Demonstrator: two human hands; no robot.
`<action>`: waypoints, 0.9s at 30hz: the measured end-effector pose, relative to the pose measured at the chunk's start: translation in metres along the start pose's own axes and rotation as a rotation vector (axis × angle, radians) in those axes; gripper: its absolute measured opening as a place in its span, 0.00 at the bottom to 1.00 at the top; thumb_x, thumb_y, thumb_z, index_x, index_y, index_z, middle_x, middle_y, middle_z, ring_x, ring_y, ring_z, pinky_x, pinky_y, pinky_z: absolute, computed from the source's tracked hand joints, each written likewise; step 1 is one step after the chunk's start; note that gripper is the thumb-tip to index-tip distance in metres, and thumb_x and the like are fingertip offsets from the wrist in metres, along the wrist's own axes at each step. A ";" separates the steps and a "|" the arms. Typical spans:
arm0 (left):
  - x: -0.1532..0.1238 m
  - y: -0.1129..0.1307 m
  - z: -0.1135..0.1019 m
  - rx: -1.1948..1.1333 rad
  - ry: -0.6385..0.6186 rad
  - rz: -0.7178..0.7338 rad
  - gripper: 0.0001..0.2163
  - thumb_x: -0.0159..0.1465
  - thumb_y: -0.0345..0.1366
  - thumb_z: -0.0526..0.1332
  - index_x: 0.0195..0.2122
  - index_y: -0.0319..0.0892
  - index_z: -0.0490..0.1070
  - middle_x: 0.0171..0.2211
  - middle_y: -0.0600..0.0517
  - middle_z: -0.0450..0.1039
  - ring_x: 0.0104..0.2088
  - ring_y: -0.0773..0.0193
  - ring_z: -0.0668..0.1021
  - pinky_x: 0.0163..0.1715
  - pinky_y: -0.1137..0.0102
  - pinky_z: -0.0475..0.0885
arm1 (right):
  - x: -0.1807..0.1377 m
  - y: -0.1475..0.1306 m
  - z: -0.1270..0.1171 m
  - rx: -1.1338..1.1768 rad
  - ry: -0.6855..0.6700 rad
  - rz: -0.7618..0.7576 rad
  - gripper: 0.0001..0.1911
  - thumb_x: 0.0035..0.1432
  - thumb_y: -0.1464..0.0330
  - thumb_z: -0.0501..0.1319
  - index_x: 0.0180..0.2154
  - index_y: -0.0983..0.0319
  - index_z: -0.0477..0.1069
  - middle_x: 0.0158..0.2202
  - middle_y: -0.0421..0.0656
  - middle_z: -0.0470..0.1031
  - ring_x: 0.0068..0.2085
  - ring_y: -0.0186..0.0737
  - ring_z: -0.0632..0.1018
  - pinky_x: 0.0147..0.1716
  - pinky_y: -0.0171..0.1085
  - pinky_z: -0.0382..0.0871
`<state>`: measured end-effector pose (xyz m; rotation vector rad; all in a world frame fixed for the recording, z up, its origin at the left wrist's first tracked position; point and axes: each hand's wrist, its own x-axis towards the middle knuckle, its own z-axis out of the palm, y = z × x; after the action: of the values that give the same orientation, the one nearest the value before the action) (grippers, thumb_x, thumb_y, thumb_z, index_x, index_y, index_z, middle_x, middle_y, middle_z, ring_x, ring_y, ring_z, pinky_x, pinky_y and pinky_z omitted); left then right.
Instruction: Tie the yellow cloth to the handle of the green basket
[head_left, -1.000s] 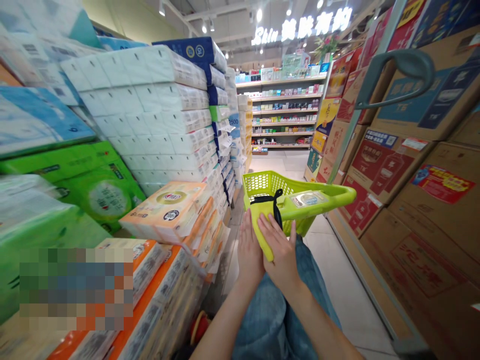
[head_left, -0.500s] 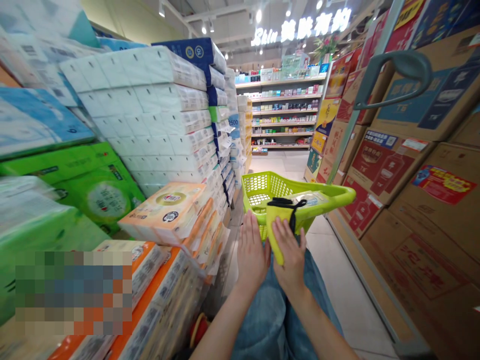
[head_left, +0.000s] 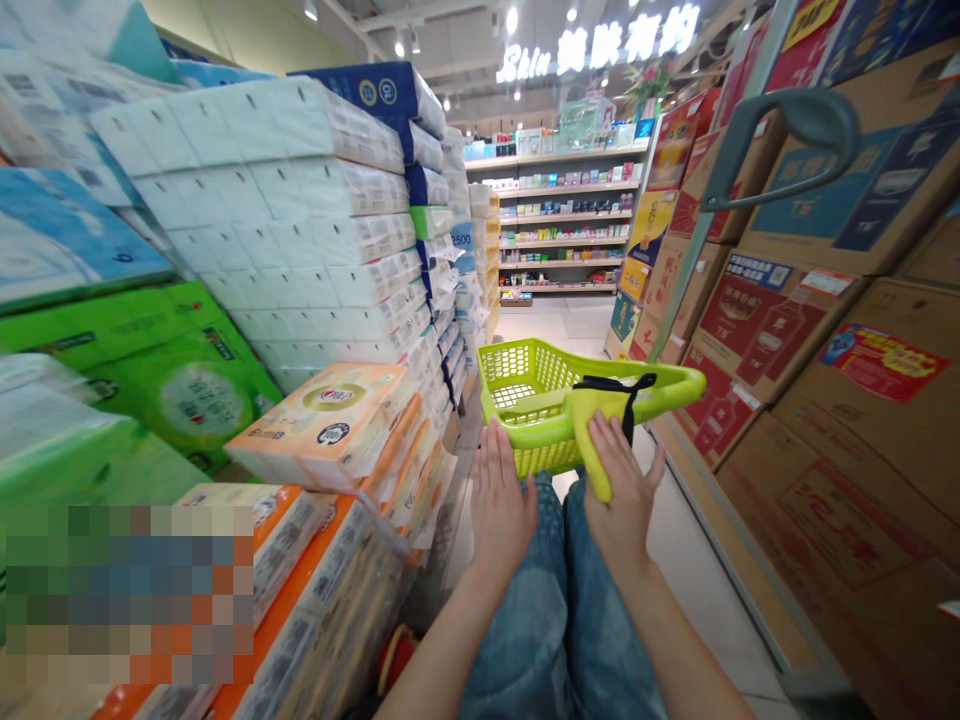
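Note:
A lime-green plastic basket (head_left: 525,432) with perforated walls stands in front of my knees. My left hand (head_left: 501,500) lies along the basket's near side, its fingers stretched out at the rim and holding nothing. On the near rim, further right, my right hand (head_left: 619,495) presses a yellow cloth (head_left: 591,450) with black edging and a black strap. Its fingers lie over the cloth, while the thumb sticks out to the right. Part of the cloth is hidden beneath the palm.
Tissue packs (head_left: 322,410) and tall stacks of white paper packs (head_left: 255,200) line the left side. Cardboard boxes (head_left: 840,480) are piled along the right. A grey handle (head_left: 780,150) on a pole rises from the basket's right end. Shelves (head_left: 566,240) of small goods stand ahead.
My right hand has slid to the right along the basket's rim with the yellow cloth. My left hand stays at nearly the same place on the basket.

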<state>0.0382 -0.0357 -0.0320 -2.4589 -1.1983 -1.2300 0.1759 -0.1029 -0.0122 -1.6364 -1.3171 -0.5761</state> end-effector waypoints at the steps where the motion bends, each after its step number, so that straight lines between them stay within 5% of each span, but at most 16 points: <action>1: -0.001 0.000 0.001 0.003 0.000 0.004 0.36 0.68 0.31 0.52 0.71 0.32 0.30 0.70 0.33 0.48 0.71 0.50 0.53 0.64 0.51 0.62 | 0.004 -0.014 0.002 0.018 -0.037 0.004 0.32 0.57 0.77 0.51 0.63 0.56 0.61 0.63 0.46 0.68 0.65 0.46 0.67 0.68 0.59 0.30; 6: -0.004 -0.002 0.006 0.056 0.006 0.025 0.35 0.67 0.26 0.49 0.72 0.35 0.31 0.70 0.34 0.50 0.70 0.51 0.55 0.63 0.53 0.64 | 0.022 -0.068 0.003 0.195 -0.260 -0.078 0.29 0.56 0.77 0.53 0.57 0.53 0.68 0.59 0.39 0.74 0.62 0.40 0.72 0.68 0.52 0.24; 10: -0.003 -0.001 0.005 0.019 0.001 0.010 0.35 0.68 0.29 0.51 0.71 0.34 0.32 0.70 0.34 0.49 0.70 0.50 0.53 0.64 0.51 0.63 | 0.031 -0.047 -0.006 0.224 -0.319 -0.126 0.29 0.56 0.77 0.53 0.57 0.52 0.67 0.60 0.38 0.73 0.63 0.41 0.70 0.68 0.54 0.21; 15: -0.001 0.004 -0.001 -0.029 -0.001 -0.001 0.35 0.69 0.31 0.51 0.71 0.34 0.30 0.70 0.34 0.48 0.71 0.50 0.52 0.64 0.50 0.60 | 0.043 -0.007 -0.018 0.126 -0.198 -0.053 0.27 0.54 0.79 0.52 0.51 0.52 0.72 0.53 0.37 0.78 0.61 0.45 0.72 0.67 0.61 0.22; 23: -0.003 0.004 0.005 0.032 0.046 -0.006 0.33 0.68 0.27 0.48 0.72 0.37 0.33 0.69 0.36 0.53 0.70 0.51 0.57 0.63 0.54 0.65 | 0.035 -0.069 0.006 0.189 -0.210 -0.068 0.26 0.52 0.78 0.54 0.51 0.56 0.73 0.54 0.40 0.78 0.57 0.43 0.75 0.69 0.52 0.24; 27: -0.002 0.001 0.002 0.003 0.021 0.013 0.34 0.69 0.31 0.51 0.71 0.34 0.34 0.70 0.34 0.51 0.70 0.50 0.55 0.63 0.52 0.63 | 0.037 -0.043 -0.003 0.238 -0.281 -0.177 0.27 0.53 0.77 0.53 0.54 0.54 0.71 0.56 0.38 0.77 0.60 0.41 0.74 0.68 0.52 0.23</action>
<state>0.0391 -0.0367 -0.0346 -2.4417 -1.1763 -1.2462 0.1479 -0.0869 0.0349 -1.4494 -1.6804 -0.2839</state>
